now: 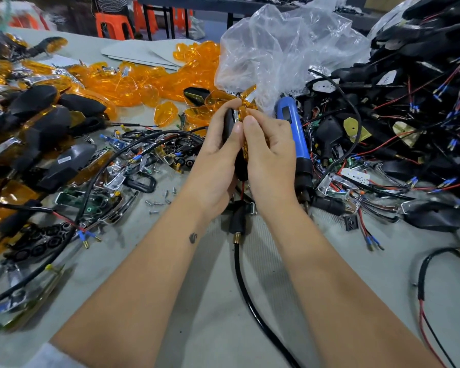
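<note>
Both hands meet at the middle of the table around one turn-signal lamp. My left hand (218, 152) grips its black housing (228, 120) from the left. My right hand (270, 152) holds the orange lens (243, 110) against the housing's front, thumb and fingers pressing along its edge. Most of the lamp is hidden between the palms. Its black stem with a brass threaded end (237, 229) hangs below the hands, with a red wire showing above it.
A blue electric screwdriver (294, 128) lies just right of my hands, its black cable (252, 301) running toward me. Orange lenses (133, 83) are piled at the back, assembled lamps (37, 134) on the left, wired black housings (409, 102) on the right, and loose screws (157, 201) lie by my left forearm.
</note>
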A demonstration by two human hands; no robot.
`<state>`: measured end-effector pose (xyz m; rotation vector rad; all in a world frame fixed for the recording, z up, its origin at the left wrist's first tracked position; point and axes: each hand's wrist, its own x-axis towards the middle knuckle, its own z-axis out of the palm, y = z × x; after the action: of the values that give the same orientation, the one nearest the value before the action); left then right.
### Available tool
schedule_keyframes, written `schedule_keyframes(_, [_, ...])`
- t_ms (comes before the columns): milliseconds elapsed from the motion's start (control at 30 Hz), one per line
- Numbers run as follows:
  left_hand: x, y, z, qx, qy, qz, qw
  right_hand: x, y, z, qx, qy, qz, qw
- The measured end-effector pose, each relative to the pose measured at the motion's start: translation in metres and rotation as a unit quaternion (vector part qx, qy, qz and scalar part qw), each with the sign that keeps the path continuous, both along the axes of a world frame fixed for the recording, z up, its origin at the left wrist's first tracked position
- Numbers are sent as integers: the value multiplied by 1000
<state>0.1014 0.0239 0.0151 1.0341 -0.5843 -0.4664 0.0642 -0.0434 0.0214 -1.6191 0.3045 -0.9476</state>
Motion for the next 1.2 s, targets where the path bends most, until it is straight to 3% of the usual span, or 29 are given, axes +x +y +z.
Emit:
schedule_keyframes(200, [-2, 0, 5, -37, 80, -54, 995, 2, -2, -9, 4, 9, -22, 1000])
schedule_keyframes(400, [-3, -4, 3, -4, 101, -52, 994, 3, -4, -14, -124, 30, -59, 990])
schedule_keyframes(567, [-2, -4, 2, 49, 57, -32, 997, -1, -2, -13, -100, 51, -56, 992])
schedule_keyframes(700, [-1, -3, 1, 62, 46, -15, 997, -10, 5, -7, -59, 67, 2, 996])
schedule_keyframes(867, [2, 0, 2, 70, 31, 22, 997, -6, -1, -13, -50, 71, 24, 996])
schedule_keyframes(933, [3, 0, 4, 62, 36, 28, 997, -7, 3, -17, -88, 59, -9, 994])
schedule_keyframes(1033, [2, 2, 7, 35, 73, 33, 996, -9, 6, -26, -171, 82, -22, 982])
schedule_keyframes(1200, [1, 8, 10, -6, 177, -72, 982, -8, -4, -23, -153, 127, 21, 980])
